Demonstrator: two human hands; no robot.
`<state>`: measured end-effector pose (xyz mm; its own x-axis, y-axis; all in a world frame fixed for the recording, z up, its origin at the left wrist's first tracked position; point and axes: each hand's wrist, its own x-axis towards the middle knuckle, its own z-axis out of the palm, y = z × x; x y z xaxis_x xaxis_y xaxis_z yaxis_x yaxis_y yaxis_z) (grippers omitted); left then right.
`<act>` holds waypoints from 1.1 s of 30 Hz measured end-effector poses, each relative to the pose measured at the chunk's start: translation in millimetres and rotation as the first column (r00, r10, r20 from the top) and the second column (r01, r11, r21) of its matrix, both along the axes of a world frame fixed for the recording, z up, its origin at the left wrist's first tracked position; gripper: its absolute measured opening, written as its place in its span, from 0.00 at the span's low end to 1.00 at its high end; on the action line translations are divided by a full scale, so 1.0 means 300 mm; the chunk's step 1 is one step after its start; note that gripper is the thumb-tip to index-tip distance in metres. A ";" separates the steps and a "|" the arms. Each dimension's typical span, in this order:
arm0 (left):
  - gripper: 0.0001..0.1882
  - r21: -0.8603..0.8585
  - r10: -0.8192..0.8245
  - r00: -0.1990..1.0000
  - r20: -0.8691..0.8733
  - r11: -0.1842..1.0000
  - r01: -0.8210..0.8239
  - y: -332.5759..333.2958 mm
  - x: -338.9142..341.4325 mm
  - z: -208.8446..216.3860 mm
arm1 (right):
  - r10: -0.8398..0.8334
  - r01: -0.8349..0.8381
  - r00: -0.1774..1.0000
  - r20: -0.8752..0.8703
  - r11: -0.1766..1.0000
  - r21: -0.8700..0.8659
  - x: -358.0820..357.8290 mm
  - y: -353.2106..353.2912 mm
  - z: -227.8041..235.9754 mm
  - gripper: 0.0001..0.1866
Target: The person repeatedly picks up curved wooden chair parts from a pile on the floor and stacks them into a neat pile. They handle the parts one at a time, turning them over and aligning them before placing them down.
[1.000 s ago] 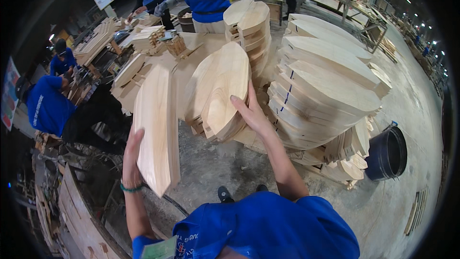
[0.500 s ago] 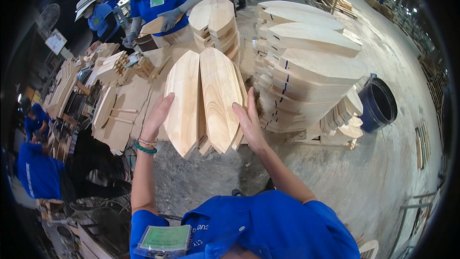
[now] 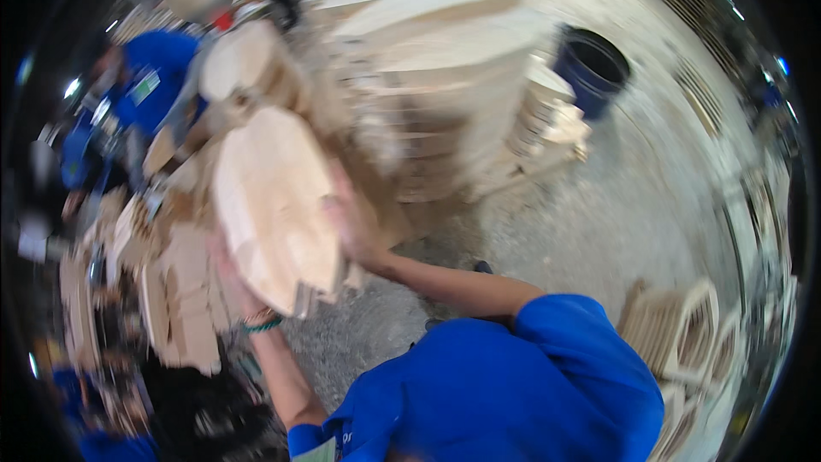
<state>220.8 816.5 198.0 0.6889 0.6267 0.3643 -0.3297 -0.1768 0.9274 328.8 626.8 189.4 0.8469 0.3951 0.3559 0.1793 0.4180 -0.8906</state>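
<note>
Squarely between two hands, pale boards slant over the floor

Evidently the boards (image 3: 278, 205) are wood, cream to honey in colour, their faces flat and smooth-looking through the blur. Their shared outline is a long, blunt leaf: bulging at the flanks, tapering at the far end, and broken into pointed, notched tips at the near end. How many pieces lie together is too smeared to tell.

The left grip (image 3: 233, 275) is spread along the left edge, its fingers mostly hidden; the right grip (image 3: 349, 218) presses the right edge, thumb toward the upper face. Both hold the boards — one from each side. The left forearm rises steeply from the lower edge, with beaded bracelets (image 3: 261, 322) at the wrist; the right forearm slopes up and leftward from the bent elbow.

The long axis runs from upper left to lower right, closer to upright than to level. The tapered end points away from the person, toward the short stack (image 3: 244, 60); the notched end points back toward the blue shirt (image 3: 505, 376).

The boards are in front of the person, their near end seen against the grey concrete floor (image 3: 616, 214). A tan surface (image 3: 184, 278) shows to their left; a tall stack (image 3: 428, 77) of wide, curved panels stands beyond, to the right.
</note>
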 end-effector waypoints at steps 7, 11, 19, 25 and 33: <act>0.28 -0.330 0.311 0.948 -0.066 0.890 -0.315 -0.190 0.022 -0.001 | 0.098 -0.121 0.989 -0.113 0.969 -0.217 0.050 -0.162 -0.013 0.37; 0.18 -0.407 0.527 0.848 -0.062 0.763 -0.503 -0.110 -0.229 -0.249 | 0.116 -0.082 0.989 0.094 0.947 -0.309 0.111 -0.373 -0.034 0.27; 0.09 -0.252 0.052 0.382 -0.923 0.669 -0.699 -0.801 -0.376 -0.780 | -0.557 0.199 0.828 -0.066 0.402 -0.894 0.042 -1.645 -0.947 0.15; 0.10 -0.354 -0.304 0.201 -0.931 0.887 -0.298 -1.219 -0.164 -0.846 | -0.461 -0.307 0.885 -0.073 -0.458 -0.834 -0.490 -2.617 -1.107 0.11; 0.11 -0.301 -0.307 0.130 -0.943 0.951 0.063 -1.558 0.216 -0.881 | -0.762 0.265 -0.297 -0.575 0.512 -0.817 -0.420 -2.798 -1.103 0.12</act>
<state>285.6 349.0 -66.2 0.4899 0.3774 -0.7859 0.8635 -0.0857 0.4971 202.8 -212.5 -141.4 0.1793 -0.5838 -0.7919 -0.7595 0.4295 -0.4886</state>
